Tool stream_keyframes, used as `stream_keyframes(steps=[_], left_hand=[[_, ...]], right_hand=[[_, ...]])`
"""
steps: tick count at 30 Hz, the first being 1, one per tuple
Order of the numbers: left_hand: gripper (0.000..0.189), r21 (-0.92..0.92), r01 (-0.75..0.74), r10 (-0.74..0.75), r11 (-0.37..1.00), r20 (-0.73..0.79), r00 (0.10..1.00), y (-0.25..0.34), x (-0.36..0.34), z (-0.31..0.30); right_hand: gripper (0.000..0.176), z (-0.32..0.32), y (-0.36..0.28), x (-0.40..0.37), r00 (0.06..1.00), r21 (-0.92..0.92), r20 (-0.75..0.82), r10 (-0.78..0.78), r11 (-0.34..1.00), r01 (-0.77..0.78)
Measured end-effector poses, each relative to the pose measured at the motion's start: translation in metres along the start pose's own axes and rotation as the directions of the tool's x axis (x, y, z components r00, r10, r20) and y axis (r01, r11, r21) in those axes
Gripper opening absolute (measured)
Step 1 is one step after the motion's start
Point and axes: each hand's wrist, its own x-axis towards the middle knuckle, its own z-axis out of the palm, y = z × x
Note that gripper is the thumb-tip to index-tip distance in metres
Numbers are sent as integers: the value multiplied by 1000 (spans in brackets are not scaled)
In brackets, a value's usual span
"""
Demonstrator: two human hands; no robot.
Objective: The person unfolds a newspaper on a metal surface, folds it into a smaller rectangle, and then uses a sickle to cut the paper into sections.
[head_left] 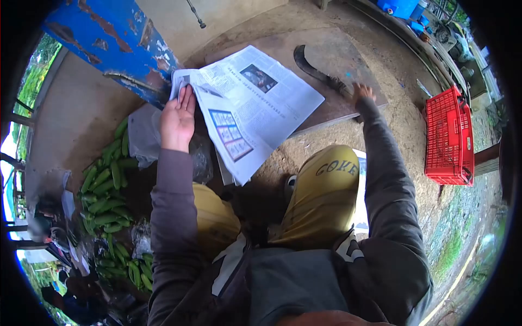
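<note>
My left hand [178, 120], palm up, grips the left edge of an open newspaper [272, 106] between its fingers. The sheets slope over a flat brown board [337, 54] and hang down toward my knees. Off to the right, my right hand [364, 93] is at the board's edge with its fingers spread. Close to those fingers is the handle end of a curved knife [315, 71], whose dark hooked blade lies on the board beyond the newspaper. I cannot make out whether the fingers touch the handle.
Long green vegetables resembling cucumbers [109, 204] are heaped at my left, near clear plastic bags [144, 136]. A blue post [119, 41] with peeling paint rises by the newspaper. A red plastic crate [448, 138] stands at the right; blue containers [402, 8] are at the back.
</note>
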Motion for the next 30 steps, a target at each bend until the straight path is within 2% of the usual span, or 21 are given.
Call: stream_keyframes(steps=[2,5,8,10,12,14,16,18,20,21,22,23,24,25,26,27,28,29,30], left_hand=[[30,12,2,-2,1000,-6,1000,1,-5,3],[29,37,-2,1,999,14,1000,-1,-1,1],[27,52,-7,6,999,17,1000,-4,7,-2],[27,66,-17,18,998,-8,1000,-6,10,-3],[28,24,3,-4,1000,36,999,-6,11,-8],[28,-19,-2,3,1000,28,1000,-7,15,-10],[26,-1,-42,42,999,4,999,-6,3,5],[24,35,-53,52,998,16,999,-6,-3,15],[24,31,-67,66,997,30,997,-10,-5,21],[23,5,-53,52,999,42,998,-12,-5,23],[23,-20,-37,38,999,58,998,-14,-5,24],[23,-16,-37,38,999,97,995,-16,-3,23],[23,-39,-38,42,999,110,993,-18,-2,22],[23,-55,-41,47,998,107,993,-21,-2,22],[23,-73,-43,51,996,107,993,-21,-3,24],[24,-82,-41,50,996,111,993,-21,-3,26],[24,-90,-33,43,995,113,993,-21,-4,28],[25,-98,-21,33,995,118,992,-23,-6,29],[25,-102,-28,40,994,117,992,-25,-6,31]], right_hand=[[59,27,26,-12,994,30,62,95,995,-97],[55,51,53,-9,995,82,94,40,996,-47],[52,62,57,4,994,78,19,107,991,-108],[48,60,58,15,971,83,63,231,968,-235],[45,65,65,38,931,56,148,335,937,-346],[46,62,67,49,916,4,183,357,932,-363],[49,70,69,52,954,-137,-44,298,944,-301],[52,45,44,42,957,-110,-217,195,969,-222],[57,1,-8,24,982,112,-188,8,994,13],[58,-11,-29,15,958,294,-150,-243,914,278],[60,-25,-54,3,865,468,-161,-476,734,492],[62,-66,-89,-39,747,536,-81,-660,603,591],[63,-104,-113,-80,585,545,-77,-808,457,703],[65,-131,-138,-119,521,574,-85,-849,386,722],[68,-140,-154,-150,468,337,-85,-880,417,844],[70,-160,-168,-183,484,187,-62,-873,466,865],[73,-152,-177,-196,428,207,-86,-900,404,891],[74,-144,-183,-209,389,165,-178,-904,363,917],[67,-139,-193,-218,393,127,-118,-912,378,917]])
